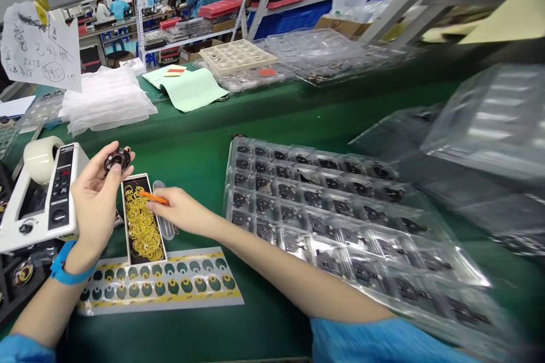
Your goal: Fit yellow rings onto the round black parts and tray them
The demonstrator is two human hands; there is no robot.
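Head view, and from where I stand near the green bench (191, 150) I can follow both hands of the person. The left hand (94, 195) keeps a dark round part (118, 161) raised, near the top of the narrow box (127, 232); the thumb presses on its face and the other fingers support it from behind, so these fingers are closed on it, probably so that the face stays visible and does not turn. The right hand (181, 211) has its fingers closed around an orange tool (156, 199), pinched like a pen, which I think gives fine control. The tool points over the upper end of the box, where many yellow rings (145, 232) lie in a loose heap; whether its tip touches a ring, I cannot tell. This box stands between the hands, I suppose because rings so small are better kept inside walls and within short reach. Its lower end meets the sticker sheet (204, 285), which lies flat in front of the person. On the left side stands a white tape machine (62, 187), just beside the left hand. On the right, a clear tray (229, 181) holds dark pieces (313, 197) in separate pockets, perhaps so that they do not rub together.
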